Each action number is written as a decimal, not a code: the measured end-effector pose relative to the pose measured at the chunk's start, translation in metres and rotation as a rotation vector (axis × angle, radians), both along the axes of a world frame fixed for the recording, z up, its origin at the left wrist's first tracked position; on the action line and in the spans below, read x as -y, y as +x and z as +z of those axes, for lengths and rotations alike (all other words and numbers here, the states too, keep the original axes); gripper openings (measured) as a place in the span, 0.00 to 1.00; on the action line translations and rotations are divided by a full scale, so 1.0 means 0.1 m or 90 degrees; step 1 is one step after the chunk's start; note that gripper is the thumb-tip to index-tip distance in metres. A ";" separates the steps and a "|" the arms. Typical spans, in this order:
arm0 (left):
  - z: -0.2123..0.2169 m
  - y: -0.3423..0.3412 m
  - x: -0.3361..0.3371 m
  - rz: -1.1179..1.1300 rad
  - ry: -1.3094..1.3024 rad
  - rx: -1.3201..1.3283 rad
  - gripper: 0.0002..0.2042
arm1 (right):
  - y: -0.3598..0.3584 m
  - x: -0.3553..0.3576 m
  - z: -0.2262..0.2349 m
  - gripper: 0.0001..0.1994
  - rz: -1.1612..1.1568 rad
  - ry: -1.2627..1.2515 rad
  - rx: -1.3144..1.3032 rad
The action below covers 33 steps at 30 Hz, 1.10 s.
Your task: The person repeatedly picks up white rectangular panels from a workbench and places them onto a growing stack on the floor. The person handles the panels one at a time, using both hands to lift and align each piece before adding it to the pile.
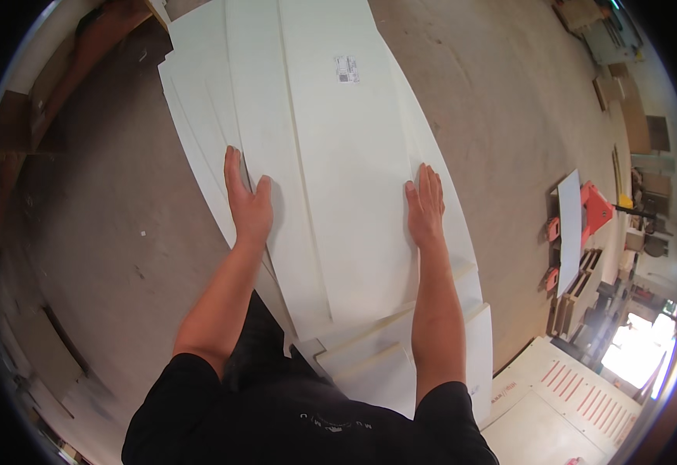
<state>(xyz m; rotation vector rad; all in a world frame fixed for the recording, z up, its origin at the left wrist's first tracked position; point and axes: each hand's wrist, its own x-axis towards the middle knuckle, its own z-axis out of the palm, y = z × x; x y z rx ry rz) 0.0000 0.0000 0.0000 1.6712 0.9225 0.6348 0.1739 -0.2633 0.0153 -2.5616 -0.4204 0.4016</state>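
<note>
In front of me lies a stack of long white panels (346,178), their edges overlapping unevenly. My left hand (249,201) rests at the left edge of an upper panel, thumb apart from the fingers. On the other side, my right hand (427,205) lies along the stack's right part with its fingers stretched out. Neither hand is wrapped round anything. Toward the far end, a small printed label (347,69) is stuck on the top panel. Shorter white panels (369,364) lie close to my body, partly hidden by my right forearm.
Bare concrete floor (121,232) runs along both sides. To the right stands a red pallet jack (596,208) beside a pale board (569,232) and wooden pallets (575,298). A cream machine panel (563,403) with red stripes is at lower right. Boards lean along the left wall.
</note>
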 end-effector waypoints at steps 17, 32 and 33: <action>-0.09 0.34 0.45 0.031 0.086 -0.026 0.36 | 0.74 0.03 0.01 0.28 0.103 0.003 0.009; 0.15 0.61 0.28 -0.039 0.026 -0.008 0.38 | 0.86 0.02 0.12 0.26 0.090 0.018 0.001; 0.16 0.61 0.28 -0.046 0.006 -0.024 0.37 | 0.87 0.01 0.10 0.26 0.086 0.031 0.008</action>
